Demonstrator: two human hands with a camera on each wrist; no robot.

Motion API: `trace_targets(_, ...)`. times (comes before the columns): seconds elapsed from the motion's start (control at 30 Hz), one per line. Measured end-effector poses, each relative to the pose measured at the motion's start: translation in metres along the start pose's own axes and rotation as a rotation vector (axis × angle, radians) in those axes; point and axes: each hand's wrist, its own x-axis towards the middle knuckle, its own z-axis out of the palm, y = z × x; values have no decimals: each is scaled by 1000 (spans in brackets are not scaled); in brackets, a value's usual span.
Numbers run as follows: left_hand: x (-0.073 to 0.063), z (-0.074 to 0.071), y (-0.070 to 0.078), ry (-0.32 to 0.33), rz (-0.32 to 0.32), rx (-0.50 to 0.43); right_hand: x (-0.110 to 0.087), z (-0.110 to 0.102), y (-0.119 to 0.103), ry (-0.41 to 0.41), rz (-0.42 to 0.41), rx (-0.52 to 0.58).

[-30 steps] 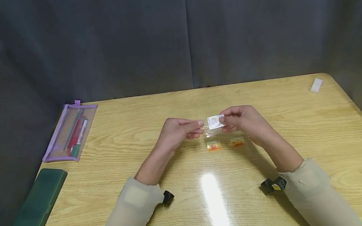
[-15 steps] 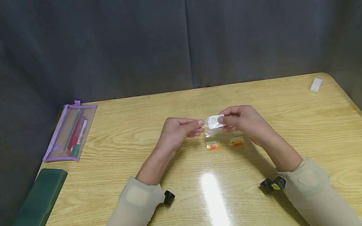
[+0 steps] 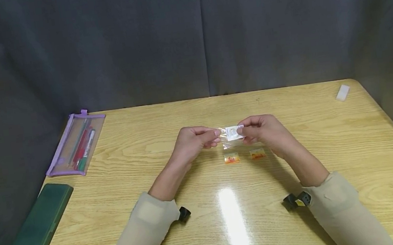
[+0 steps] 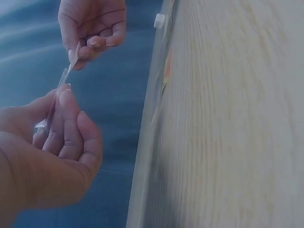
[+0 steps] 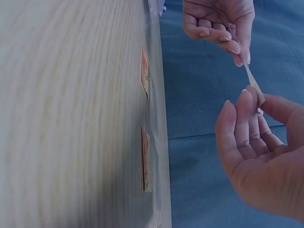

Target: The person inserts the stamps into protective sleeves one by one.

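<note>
Between thumb and fingers, my left hand (image 3: 198,140) pinches a small clear plastic sleeve (image 3: 222,132), its far part hidden by the fingers. My right hand (image 3: 261,129) pinches a small white printed paper slip (image 3: 232,133) by its right side. In the head view the slip's left edge meets the sleeve's right end. Seen from the left wrist, the slip (image 4: 74,58) and sleeve (image 4: 61,80) come together edge-on, held above the table. Below the hands lie two small orange-and-yellow printed slips, a left one (image 3: 232,158) and a right one (image 3: 257,154).
More clear plastic (image 3: 231,145) shows on the wooden table (image 3: 182,242) behind the orange slips. At the left are a purple-edged mesh pouch (image 3: 74,145) with pens and a dark green case (image 3: 37,232). A white block (image 3: 342,92) lies at the far right corner.
The clear sleeve at my left fingertips has come up level with the white slip, and their edges now meet in view. Both hands have barely moved.
</note>
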Motion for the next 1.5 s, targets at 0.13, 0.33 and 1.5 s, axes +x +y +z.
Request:
trace_targets(0.13, 0, 0, 0, -2, 3, 1, 0, -2, 1, 20, 4, -25)
trace_targets(0.33, 0, 1, 0, -2, 10, -2, 1, -3, 1, 59, -3, 16)
trace_targets(1.5, 1, 7, 0, 31, 7, -35, -1, -3, 2, 92, -33, 83)
